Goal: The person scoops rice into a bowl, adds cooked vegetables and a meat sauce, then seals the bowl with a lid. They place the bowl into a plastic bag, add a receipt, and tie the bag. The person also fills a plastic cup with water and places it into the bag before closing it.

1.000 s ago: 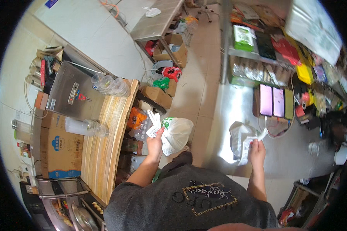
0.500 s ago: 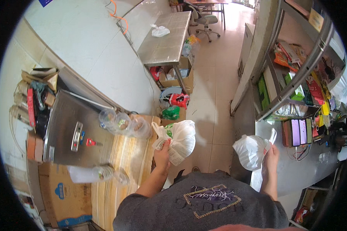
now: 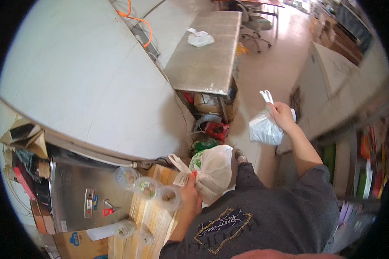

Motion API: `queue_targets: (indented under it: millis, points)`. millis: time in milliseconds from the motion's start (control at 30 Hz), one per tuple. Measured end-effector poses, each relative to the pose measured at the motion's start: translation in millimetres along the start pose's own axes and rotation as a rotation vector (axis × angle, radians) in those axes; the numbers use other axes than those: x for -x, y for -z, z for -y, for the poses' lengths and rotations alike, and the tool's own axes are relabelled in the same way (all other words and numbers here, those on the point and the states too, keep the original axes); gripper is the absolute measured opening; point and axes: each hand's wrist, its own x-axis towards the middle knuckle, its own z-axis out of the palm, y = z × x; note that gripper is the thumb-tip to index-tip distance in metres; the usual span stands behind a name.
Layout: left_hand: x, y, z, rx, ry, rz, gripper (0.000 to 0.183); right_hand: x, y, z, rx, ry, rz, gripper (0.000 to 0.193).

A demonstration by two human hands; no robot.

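My left hand (image 3: 191, 196) is closed round the gathered neck of a full white plastic bag (image 3: 215, 166). A printed paper slip hangs at its neck, and green print shows through one side. Farther forward and to the right, my right hand (image 3: 281, 115) grips a second white plastic bag (image 3: 266, 128) by its tied top. The knotted handles stick up above my fingers, and the bag hangs over the floor. Close to the left of my left hand stand several clear round containers (image 3: 168, 196) with brownish food inside.
A metal table (image 3: 203, 56) stands ahead along the wall, with a small white bag (image 3: 200, 38) on it. Beneath are boxes and a red bag (image 3: 216, 130). An office chair (image 3: 256, 26) stands beyond. Shelving blurs at right; a steel cabinet (image 3: 78, 181) is at left.
My view has turned, and the metal table appears nearer. My right hand has carried its bag forward, away from the right-hand counter. My left hand still holds its bag near the clear containers.
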Motion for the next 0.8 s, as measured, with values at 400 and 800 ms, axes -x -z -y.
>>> queue_targets:
  millis: [400,800]
  points:
    - [-239,-204,-41,-0.012,-0.146,-0.233,0.029,-426,-134,19,0.110,0.317,0.166,0.030]
    - [-456,-286,-54,-0.161,-0.080,-0.376,0.030,-309,-157,-110,-0.634,-0.273,0.193,0.019]
